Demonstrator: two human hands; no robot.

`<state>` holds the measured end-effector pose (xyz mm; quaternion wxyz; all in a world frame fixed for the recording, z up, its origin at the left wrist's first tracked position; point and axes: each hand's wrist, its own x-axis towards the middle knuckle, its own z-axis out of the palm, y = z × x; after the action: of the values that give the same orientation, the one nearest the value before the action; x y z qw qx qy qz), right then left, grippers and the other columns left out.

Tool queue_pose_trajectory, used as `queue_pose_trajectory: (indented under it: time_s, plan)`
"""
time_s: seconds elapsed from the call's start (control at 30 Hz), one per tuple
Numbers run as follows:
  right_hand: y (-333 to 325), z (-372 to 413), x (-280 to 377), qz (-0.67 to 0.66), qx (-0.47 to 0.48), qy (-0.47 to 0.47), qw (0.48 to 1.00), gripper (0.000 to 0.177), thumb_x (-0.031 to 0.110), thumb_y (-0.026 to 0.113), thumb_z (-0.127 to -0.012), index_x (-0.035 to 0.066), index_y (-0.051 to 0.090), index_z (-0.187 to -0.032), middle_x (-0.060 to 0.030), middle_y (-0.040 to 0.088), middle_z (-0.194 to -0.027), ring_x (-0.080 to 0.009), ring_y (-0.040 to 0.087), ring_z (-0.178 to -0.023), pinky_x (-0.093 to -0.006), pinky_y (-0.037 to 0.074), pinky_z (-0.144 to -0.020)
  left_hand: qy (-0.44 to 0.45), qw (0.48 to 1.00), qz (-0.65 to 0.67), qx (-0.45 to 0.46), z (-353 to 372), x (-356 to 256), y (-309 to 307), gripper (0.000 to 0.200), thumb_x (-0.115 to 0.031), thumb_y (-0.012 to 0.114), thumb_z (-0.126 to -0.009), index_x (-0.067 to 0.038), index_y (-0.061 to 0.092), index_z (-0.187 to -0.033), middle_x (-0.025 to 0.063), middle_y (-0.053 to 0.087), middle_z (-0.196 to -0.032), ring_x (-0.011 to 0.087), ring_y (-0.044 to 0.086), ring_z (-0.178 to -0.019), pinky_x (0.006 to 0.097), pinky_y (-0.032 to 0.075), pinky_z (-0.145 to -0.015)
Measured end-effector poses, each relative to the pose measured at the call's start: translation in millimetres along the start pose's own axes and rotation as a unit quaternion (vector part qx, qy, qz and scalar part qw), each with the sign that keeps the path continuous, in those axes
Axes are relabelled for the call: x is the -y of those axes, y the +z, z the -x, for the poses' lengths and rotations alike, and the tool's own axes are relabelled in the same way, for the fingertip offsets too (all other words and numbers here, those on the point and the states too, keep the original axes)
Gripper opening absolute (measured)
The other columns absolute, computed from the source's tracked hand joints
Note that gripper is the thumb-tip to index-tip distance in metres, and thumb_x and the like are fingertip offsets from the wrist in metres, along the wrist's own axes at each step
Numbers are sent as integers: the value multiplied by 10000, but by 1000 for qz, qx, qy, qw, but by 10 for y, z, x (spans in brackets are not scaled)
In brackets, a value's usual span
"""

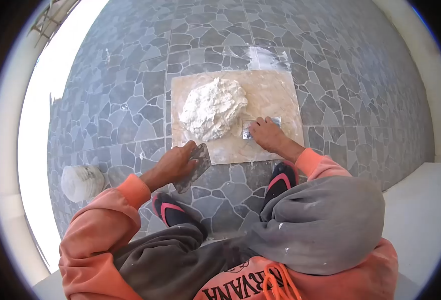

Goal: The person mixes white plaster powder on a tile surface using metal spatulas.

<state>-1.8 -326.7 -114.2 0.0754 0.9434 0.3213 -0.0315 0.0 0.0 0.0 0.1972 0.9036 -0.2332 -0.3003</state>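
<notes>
A heap of white plaster-like paste point(213, 109) sits on a square beige board point(270, 90) on the tiled floor. My right hand point(269, 136) is closed on a shiny flat metal scraper point(247, 132), which lies low over the board just right of the heap. My left hand point(174, 164) grips a grey, paste-stained flat scraper point(196, 169), tilted at the board's front-left corner. The handles of both tools, if any, are hidden by my fingers.
Grey stone-patterned tiles point(130, 120) surround the board. A white smear point(268, 58) marks the floor behind it. To the left stands a whitish rounded container or block point(82, 183). My feet in black sandals point(282, 182) are close to the board's front edge.
</notes>
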Motion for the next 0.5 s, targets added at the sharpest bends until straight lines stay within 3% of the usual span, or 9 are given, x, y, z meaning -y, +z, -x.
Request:
queue_pose_trajectory:
  time_s: [0.07, 0.1, 0.17, 0.27, 0.37, 0.5]
  plan:
    - [-226, -75, -24, -5, -22, 18, 1000, 228, 121, 570, -814, 12, 662, -992, -109, 587, -1020, -263, 540, -1015, -413, 446, -840, -5, 1000, -15, -12, 40, -23, -46, 379, -209, 632, -846, -16, 482, -1136, 297, 622, -792, 476, 607, -777, 533, 445, -701]
    - [-192, 316, 27, 7, 11, 9, 1000, 222, 120, 567, -816, 13, 660, -986, -109, 587, -1018, -261, 540, -1011, -409, 446, -833, 10, 999, 35, 21, 85, -129, 266, 371, -205, 628, -848, -13, 481, -1130, 295, 621, -786, 478, 605, -771, 533, 444, -694]
    - [60, 112, 34, 36, -66, 11, 997, 211, 120, 561, -819, 16, 657, -976, -108, 585, -1012, -258, 540, -1002, -402, 445, -820, 13, 1000, 13, 15, 65, -25, 169, 356, -195, 621, -853, -6, 480, -1119, 290, 618, -772, 482, 602, -759, 535, 443, -681]
    - [202, 28, 32, -9, -8, -23, 1000, 216, 125, 555, -824, 8, 651, -979, -108, 585, -1011, -254, 539, -998, -397, 441, -811, 50, 998, 5, -22, 32, 53, 134, 344, -189, 615, -858, -1, 476, -1110, 287, 615, -755, 485, 601, -749, 536, 445, -672]
    - [-203, 57, 65, 31, -18, 1, 999, 231, 133, 550, -829, 0, 646, -992, -110, 583, -1011, -253, 538, -990, -394, 439, -803, 17, 1000, -4, 11, 37, -6, 83, 386, -197, 603, -849, 11, 458, -1140, 296, 632, -823, 484, 616, -788, 553, 470, -718]
    - [18, 128, 199, 16, -25, -47, 998, 232, 131, 543, -832, 0, 642, -995, -110, 583, -1008, -254, 534, -987, -396, 435, -807, 19, 1000, -3, 22, 23, -8, 82, 390, -188, 593, -853, 15, 454, -1155, 298, 633, -833, 479, 617, -824, 551, 467, -746]
